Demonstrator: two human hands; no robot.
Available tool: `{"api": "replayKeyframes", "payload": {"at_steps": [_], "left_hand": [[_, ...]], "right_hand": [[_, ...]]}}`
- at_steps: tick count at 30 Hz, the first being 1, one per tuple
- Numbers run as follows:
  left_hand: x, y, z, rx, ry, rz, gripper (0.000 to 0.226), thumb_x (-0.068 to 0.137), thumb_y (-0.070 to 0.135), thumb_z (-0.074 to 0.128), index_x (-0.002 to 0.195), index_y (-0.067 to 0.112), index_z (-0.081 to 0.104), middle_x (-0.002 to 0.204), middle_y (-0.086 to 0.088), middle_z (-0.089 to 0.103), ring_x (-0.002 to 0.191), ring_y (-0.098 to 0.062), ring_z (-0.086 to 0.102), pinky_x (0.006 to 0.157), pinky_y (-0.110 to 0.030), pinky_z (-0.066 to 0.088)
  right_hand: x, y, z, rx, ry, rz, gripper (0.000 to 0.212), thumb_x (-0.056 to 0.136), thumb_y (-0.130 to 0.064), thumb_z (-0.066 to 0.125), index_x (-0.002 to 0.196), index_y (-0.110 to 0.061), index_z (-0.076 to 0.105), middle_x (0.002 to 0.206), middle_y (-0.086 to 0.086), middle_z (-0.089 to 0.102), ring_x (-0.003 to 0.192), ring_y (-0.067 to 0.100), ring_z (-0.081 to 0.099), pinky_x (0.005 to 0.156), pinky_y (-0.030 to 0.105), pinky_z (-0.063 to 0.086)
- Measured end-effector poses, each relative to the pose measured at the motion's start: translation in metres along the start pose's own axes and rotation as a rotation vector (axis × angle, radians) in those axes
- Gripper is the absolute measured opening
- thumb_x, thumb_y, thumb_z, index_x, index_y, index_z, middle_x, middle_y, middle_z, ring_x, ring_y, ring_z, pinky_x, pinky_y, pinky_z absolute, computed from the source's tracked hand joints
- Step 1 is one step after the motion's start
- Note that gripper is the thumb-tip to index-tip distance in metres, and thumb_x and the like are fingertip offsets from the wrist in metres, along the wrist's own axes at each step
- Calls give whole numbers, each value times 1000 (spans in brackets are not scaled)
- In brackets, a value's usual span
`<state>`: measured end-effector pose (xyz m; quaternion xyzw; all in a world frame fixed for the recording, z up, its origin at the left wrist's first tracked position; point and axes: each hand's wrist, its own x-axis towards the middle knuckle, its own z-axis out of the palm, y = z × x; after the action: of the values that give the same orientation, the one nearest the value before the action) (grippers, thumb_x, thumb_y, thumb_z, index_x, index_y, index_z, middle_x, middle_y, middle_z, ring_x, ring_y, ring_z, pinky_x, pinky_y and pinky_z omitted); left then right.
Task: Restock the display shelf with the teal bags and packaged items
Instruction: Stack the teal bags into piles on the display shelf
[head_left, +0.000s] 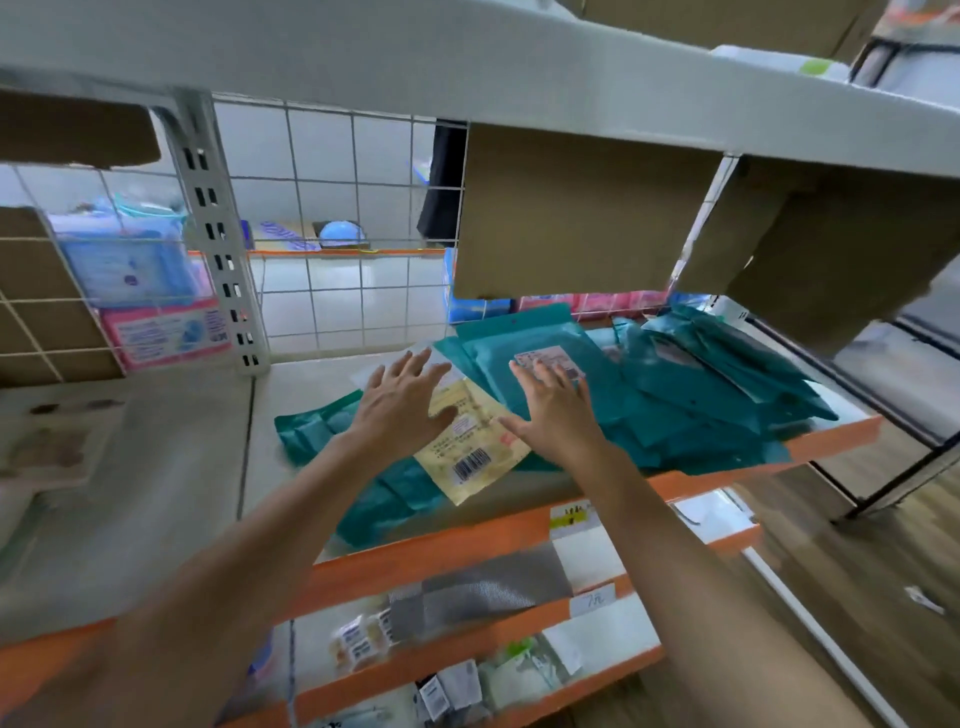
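Note:
A loose pile of teal bags (696, 395) covers the right half of the display shelf (519, 525), which has an orange front edge. More teal bags (317, 431) lie flat under my left forearm. A cream packaged item (467, 436) with a barcode lies on top of them, between my hands. My left hand (400, 405) hovers over it with fingers spread and straight, holding nothing. My right hand (558, 410) is spread flat over a teal bag with a white label (545, 358); whether it touches is unclear.
A wire grid back panel (332, 218) and a white slotted upright (218, 234) stand behind the shelf. Cardboard boxes (576, 218) hang low over the pile under the upper shelf (467, 57). Pink and blue packs (156, 317) sit far left. Lower shelves (467, 644) hold small packaged goods.

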<state>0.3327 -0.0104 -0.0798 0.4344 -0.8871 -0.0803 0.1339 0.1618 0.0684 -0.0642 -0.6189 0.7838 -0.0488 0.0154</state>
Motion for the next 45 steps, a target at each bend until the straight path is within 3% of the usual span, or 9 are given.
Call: {"api": "replayKeyframes", "payload": {"at_steps": [7, 14, 18, 21, 28, 34, 37, 40, 45], "left_hand": [[22, 46, 19, -66, 22, -237, 60, 93, 42, 48, 146, 28, 24, 157, -2, 11, 144, -22, 9, 116, -43, 8], [13, 53, 32, 20, 22, -487, 61, 92, 46, 46, 146, 25, 25, 154, -3, 20, 139, -24, 23, 110, -42, 21], [2, 36, 33, 47, 31, -665, 55, 90, 51, 46, 133, 18, 40, 131, -8, 44, 117, -26, 43, 96, -39, 34], [-3, 24, 32, 111, -50, -784, 62, 83, 68, 43, 117, 16, 50, 113, -9, 55, 105, -27, 50, 91, -38, 39], [9, 27, 32, 22, -70, -848, 83, 73, 75, 52, 127, 12, 43, 116, -13, 50, 111, -29, 43, 90, -37, 36], [12, 31, 32, -87, 8, -823, 81, 70, 65, 64, 130, 19, 36, 114, -9, 44, 111, -26, 40, 89, -36, 35], [15, 28, 35, -227, 128, -758, 80, 68, 50, 75, 133, 23, 36, 105, -4, 40, 101, -21, 39, 83, -33, 37], [21, 32, 35, -491, 265, -691, 86, 66, 25, 82, 138, 18, 35, 121, -6, 43, 104, -23, 46, 85, -41, 48], [26, 32, 30, -646, 288, -682, 84, 64, 9, 82, 134, 13, 37, 119, -7, 41, 100, -21, 48, 69, -25, 46]], "right_hand": [[24, 67, -10, -1, -5, -99, 70, 93, -46, 47, 150, -22, 13, 156, 4, 15, 143, 26, 13, 115, 47, 5], [47, 97, -5, -9, -24, -175, 70, 92, -46, 48, 149, -20, 16, 153, 9, 20, 142, 28, 15, 115, 50, 9], [66, 107, -1, -3, 27, -109, 60, 88, -50, 51, 134, -16, 36, 139, 14, 43, 128, 32, 38, 108, 50, 29], [75, 110, -3, -21, -42, -3, 73, 88, -57, 49, 138, -7, 31, 136, 17, 46, 126, 34, 42, 107, 49, 30], [85, 105, 2, 48, -68, 110, 106, 74, -71, 57, 146, -4, 18, 143, 18, 41, 129, 35, 40, 105, 44, 33], [89, 104, 0, 129, -50, 110, 107, 69, -66, 67, 143, -3, 23, 137, 20, 45, 125, 35, 43, 101, 40, 36], [89, 102, 2, 205, -27, 112, 111, 63, -61, 75, 143, -4, 22, 134, 21, 45, 124, 35, 42, 102, 41, 35], [90, 105, 1, 320, -14, 137, 111, 63, -49, 81, 146, -8, 20, 139, 22, 38, 128, 36, 37, 104, 42, 32], [89, 113, -2, 497, 36, 159, 103, 61, -33, 86, 143, -9, 28, 136, 18, 45, 125, 32, 43, 103, 41, 38]]}}
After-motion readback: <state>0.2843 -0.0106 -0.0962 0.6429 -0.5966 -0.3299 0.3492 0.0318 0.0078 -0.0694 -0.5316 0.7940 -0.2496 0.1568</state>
